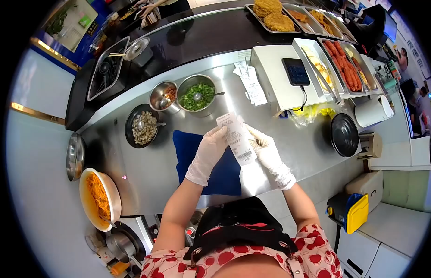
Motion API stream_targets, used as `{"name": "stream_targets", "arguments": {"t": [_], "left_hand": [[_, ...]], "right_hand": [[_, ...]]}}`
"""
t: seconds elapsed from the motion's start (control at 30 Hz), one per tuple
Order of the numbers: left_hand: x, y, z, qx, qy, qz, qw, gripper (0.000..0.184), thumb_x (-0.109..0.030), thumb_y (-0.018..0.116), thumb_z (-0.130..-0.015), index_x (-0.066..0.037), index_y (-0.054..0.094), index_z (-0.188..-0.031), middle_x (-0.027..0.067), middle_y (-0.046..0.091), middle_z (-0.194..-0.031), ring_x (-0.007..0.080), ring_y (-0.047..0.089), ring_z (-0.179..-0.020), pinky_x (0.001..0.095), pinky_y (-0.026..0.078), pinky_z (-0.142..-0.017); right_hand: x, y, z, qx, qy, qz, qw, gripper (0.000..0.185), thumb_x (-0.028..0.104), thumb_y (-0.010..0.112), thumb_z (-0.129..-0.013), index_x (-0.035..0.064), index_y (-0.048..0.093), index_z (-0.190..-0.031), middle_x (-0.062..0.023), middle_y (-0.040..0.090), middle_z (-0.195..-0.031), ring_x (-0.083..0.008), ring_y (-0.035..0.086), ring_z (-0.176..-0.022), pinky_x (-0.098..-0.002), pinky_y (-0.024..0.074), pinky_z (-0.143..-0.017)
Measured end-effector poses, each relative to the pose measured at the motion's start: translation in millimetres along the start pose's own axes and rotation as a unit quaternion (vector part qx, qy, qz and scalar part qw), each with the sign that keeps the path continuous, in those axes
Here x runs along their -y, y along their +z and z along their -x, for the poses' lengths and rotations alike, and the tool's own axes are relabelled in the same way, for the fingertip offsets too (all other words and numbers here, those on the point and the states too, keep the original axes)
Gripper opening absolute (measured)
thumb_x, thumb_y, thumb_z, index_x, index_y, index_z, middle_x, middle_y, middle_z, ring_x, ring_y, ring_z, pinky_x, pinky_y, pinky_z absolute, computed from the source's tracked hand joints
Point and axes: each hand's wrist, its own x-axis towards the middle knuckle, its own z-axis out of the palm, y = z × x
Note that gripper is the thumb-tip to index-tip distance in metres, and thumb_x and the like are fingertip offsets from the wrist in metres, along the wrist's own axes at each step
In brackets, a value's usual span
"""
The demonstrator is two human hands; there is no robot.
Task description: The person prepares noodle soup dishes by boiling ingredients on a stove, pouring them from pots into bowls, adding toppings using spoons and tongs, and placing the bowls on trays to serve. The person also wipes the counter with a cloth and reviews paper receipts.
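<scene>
A printed paper receipt with a barcode near its lower end is held up over the steel counter. My left hand, in a white glove, pinches its left edge. On the other edge, my gloved right hand grips the same slip. Under the hands lies a dark blue cloth on the counter. Beyond them stand a steel pot of chopped green herbs with a spoon and a smaller steel bowl of reddish bits. A black bowl holds pale chopped pieces and a spoon.
More paper slips lie at the counter's back. Right of them are a phone-like device, a tray of sausages and stacked black bowls. At left sits a tub of orange shreds. A yellow-lidded bin stands lower right.
</scene>
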Motion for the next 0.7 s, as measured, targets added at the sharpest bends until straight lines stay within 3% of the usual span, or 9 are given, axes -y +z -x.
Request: {"name": "stream_targets", "arguments": {"t": [0.17, 0.27, 0.37, 0.5, 0.57, 0.7], "left_hand": [[17, 16, -35, -0.064, 0.05, -0.156, 0.984, 0.027, -0.01, 0.06, -0.09, 0.005, 0.063, -0.112, 0.0087, 0.068, -0.1, 0.0144, 0.063, -0.09, 0.0296, 0.05, -0.087], [20, 29, -48, -0.106, 0.048, -0.175, 0.978, 0.026, -0.009, 0.061, -0.089, 0.004, 0.063, -0.112, 0.0081, 0.068, -0.099, 0.015, 0.064, -0.088, 0.0302, 0.052, -0.083], [22, 35, -61, -0.095, 0.041, -0.118, 0.988, 0.026, -0.007, 0.059, -0.09, 0.006, 0.061, -0.113, 0.0127, 0.065, -0.105, 0.0216, 0.064, -0.096, 0.0353, 0.055, -0.082], [22, 43, -75, -0.094, 0.056, -0.079, 0.991, 0.025, -0.005, 0.059, -0.09, 0.004, 0.062, -0.112, 0.0116, 0.065, -0.105, 0.0208, 0.064, -0.095, 0.0342, 0.054, -0.083], [22, 40, -83, -0.095, 0.08, -0.077, 0.989, 0.024, -0.005, 0.06, -0.089, 0.004, 0.062, -0.111, 0.0112, 0.066, -0.103, 0.0197, 0.065, -0.091, 0.0332, 0.055, -0.08], [14, 32, -97, -0.105, 0.089, -0.038, 0.99, 0.027, -0.005, 0.06, -0.089, 0.003, 0.059, -0.115, 0.0116, 0.064, -0.108, 0.0201, 0.062, -0.097, 0.0339, 0.052, -0.086]], "right_hand": [[-4, -45, -13, -0.017, -0.001, 0.031, 0.999, 0.045, 0.004, 0.053, -0.093, 0.0018, 0.045, -0.138, -0.0101, 0.056, -0.129, -0.0129, 0.051, -0.116, -0.0255, 0.0395, -0.099], [1, -56, -19, -0.041, 0.012, 0.021, 0.999, 0.054, 0.0, 0.055, -0.09, 0.0013, 0.038, -0.142, -0.011, 0.058, -0.123, -0.0137, 0.053, -0.113, -0.0267, 0.0421, -0.096], [1, -50, -29, -0.022, 0.0, -0.031, 0.999, 0.062, -0.004, 0.056, -0.088, -0.0005, 0.031, -0.144, -0.0115, 0.057, -0.121, -0.0142, 0.053, -0.112, -0.0278, 0.0445, -0.093], [-6, -50, -46, -0.048, -0.043, 0.016, 0.998, 0.066, -0.009, 0.055, -0.084, -0.0026, 0.03, -0.144, -0.0172, 0.05, -0.134, -0.0172, 0.052, -0.116, -0.0274, 0.0438, -0.095], [-4, -50, -51, -0.039, -0.04, 0.005, 0.998, 0.066, -0.009, 0.053, -0.083, -0.0026, 0.029, -0.144, -0.0177, 0.048, -0.136, -0.0178, 0.052, -0.117, -0.0273, 0.043, -0.097], [-5, -55, -59, -0.024, -0.047, 0.034, 0.998, 0.065, -0.009, 0.051, -0.084, -0.0027, 0.029, -0.145, -0.017, 0.045, -0.14, -0.0175, 0.05, -0.119, -0.0272, 0.0422, -0.097]]}}
